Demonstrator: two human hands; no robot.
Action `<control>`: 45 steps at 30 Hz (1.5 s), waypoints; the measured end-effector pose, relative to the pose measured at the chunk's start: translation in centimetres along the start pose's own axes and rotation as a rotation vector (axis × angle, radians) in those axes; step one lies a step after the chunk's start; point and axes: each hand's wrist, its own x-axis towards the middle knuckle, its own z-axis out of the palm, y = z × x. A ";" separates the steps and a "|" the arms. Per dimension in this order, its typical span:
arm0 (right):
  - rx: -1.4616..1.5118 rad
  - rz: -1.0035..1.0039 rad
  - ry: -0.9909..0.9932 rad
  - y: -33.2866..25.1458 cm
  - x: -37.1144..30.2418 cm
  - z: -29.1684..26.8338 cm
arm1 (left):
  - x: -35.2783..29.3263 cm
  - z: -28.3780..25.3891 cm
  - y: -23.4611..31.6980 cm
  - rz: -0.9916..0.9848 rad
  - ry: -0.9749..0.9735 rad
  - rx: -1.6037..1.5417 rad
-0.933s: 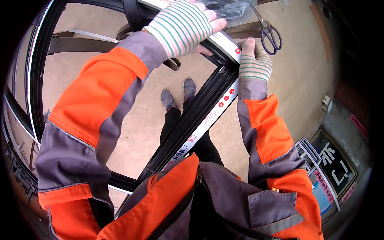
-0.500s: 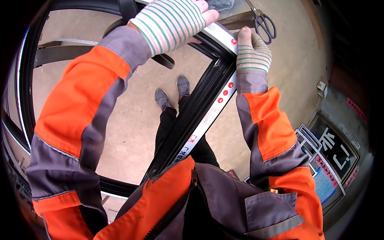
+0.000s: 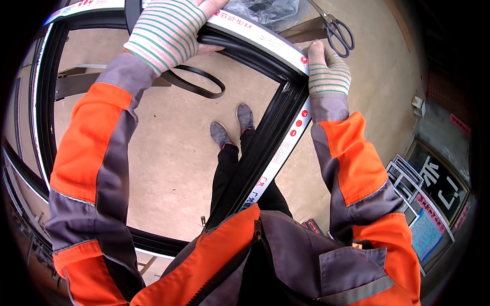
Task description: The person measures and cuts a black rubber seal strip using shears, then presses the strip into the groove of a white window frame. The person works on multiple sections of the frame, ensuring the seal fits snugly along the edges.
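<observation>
A large frame of black profile [image 3: 245,178] with white printed film along its outer faces lies before me; it looks like a window frame. My left hand [image 3: 171,33], in a striped knit glove, wraps over the far bar, its fingers across the white film [image 3: 260,33] and its thumb on the inner side. A flat black strip [image 3: 133,18] runs up beside that hand. Below the wrist a black band [image 3: 209,94] hangs in a loop inside the opening. At the far right corner, my gloved right hand [image 3: 329,69] is closed against the frame's outer edge; its fingertips are partly hidden.
Black-handled scissors [image 3: 339,38] lie just beyond my right hand, near clear plastic wrapping [image 3: 270,13] and a brown strip [image 3: 306,30]. Small frames [image 3: 406,176] and a dark sign board [image 3: 439,178] lean at the right. Other long profiles [image 3: 20,178] lie at the left.
My left hand has slid leftward along the far bar, away from the corner. More of the white film and the black loop shows. My right hand stays at the corner while the view shifts slightly.
</observation>
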 end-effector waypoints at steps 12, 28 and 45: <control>0.071 0.043 -0.011 -0.4 -0.3 0.2 | -1.3 -0.3 -2.3 -0.001 0.034 -0.018; -0.520 -0.802 -0.140 -6.0 -2.5 2.9 | -1.1 0.0 -2.7 -0.042 0.100 -0.037; -0.664 -0.631 -0.188 -7.7 -1.8 6.3 | -0.7 -0.5 -2.5 -0.092 0.002 -0.043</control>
